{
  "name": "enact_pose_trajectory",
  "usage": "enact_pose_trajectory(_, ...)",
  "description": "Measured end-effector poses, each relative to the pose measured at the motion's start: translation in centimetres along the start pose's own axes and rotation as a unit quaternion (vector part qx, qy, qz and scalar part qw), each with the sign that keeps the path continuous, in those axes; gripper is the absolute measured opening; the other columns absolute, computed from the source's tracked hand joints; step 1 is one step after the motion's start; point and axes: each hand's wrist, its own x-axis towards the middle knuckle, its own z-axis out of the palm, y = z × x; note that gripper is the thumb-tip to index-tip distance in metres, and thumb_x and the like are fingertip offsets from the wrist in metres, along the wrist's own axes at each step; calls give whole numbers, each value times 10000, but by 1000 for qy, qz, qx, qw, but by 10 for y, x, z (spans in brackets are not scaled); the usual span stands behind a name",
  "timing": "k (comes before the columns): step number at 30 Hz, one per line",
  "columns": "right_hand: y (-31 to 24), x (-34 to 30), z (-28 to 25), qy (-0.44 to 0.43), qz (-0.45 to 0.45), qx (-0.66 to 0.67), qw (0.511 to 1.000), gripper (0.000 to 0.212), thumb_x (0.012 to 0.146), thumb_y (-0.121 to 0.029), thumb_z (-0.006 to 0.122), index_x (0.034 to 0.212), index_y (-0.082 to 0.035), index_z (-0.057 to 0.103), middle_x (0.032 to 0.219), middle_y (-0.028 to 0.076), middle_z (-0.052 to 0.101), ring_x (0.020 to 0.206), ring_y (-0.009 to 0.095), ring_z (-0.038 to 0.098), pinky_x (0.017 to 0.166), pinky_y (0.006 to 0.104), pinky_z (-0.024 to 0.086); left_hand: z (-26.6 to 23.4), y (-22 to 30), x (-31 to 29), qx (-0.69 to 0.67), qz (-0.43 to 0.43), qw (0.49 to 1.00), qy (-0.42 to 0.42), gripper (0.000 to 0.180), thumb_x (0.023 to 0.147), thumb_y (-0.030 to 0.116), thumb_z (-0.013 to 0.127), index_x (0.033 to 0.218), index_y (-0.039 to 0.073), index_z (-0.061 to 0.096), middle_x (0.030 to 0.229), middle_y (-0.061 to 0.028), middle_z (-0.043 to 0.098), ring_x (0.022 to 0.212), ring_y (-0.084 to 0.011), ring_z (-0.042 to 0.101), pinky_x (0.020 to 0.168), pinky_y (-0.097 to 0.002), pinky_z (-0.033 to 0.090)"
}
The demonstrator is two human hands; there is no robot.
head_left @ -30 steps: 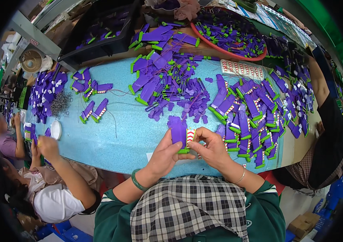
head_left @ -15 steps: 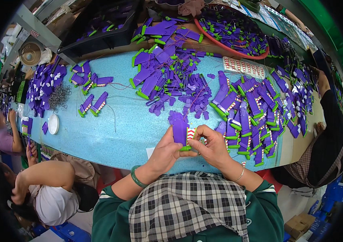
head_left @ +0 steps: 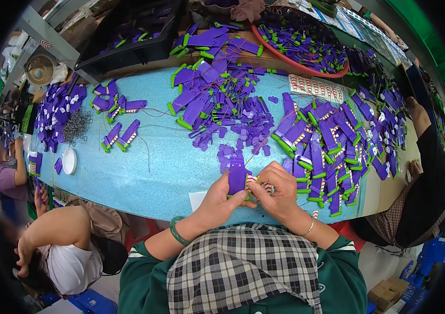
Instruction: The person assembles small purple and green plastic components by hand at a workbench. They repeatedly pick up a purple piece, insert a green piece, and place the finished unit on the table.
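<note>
"Blue counter: where's purple plastic wing held?"
"Over near edge, pinched by L hand; red-white chevron strip pinched by R hand. Prob. light, stiff, slick; best gripped by edges."

**Obscured and unresolved areas**

Centre: fingers hide lower end of purple piece and part of its striped sticker. Upper left: black crate cut by top edge. Upper right: parts in red basket too small to count. Bottom: green garment cut off.
</note>
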Motion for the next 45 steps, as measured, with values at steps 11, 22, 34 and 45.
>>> enact_pose_trajectory(11, 1, 10, 0, -189, 101, 122, 969, 492, 721, -315, 768, 1048, 14, 606, 998, 144, 637, 953, 284, 625, 822, 342, 489, -4, -9, 4, -244, -142, 955, -90, 364, 1006, 357, 329, 929, 54, 516, 706, -56, 513, 590, -170, 519, 501, -294, 428)
enact_pose_trajectory(22, 3, 3, -7, -160, 215, 413, 871, 331, 921, -217, 528, 1121, 29, 623, 1077, 105, 647, 977, 171, 605, 871, 290, 459, -4, 7, 8, -7, -70, 992, -106, 258, 970, 255, 438, 955, 22, 545, 794, -60, 553, 618, -136, 516, 526, -273, 433)
enact_pose_trajectory(34, 1, 17, -6, -145, 320, 435, 829, 129, 864, -181, 637, 817, -61, 624, 724, -48, 582, 616, 8, 473, 467, 185, 333, -18, 29, 6, 621, 530, 577, 27, 189, 660, 16, 673, 784, 87, 549, 967, -87, 591, 897, -260, 599, 695, -350, 546)
enact_pose_trajectory(45, 5, 18, -4, -216, 357, 479, 772, 267, 879, -194, 637, 639, -95, 574, 625, -47, 541, 567, 8, 442, 509, 194, 344, -17, 24, 1, 577, 575, 579, -40, 239, 637, -37, 692, 856, 24, 620, 944, -101, 568, 877, -281, 619, 652, -316, 562)
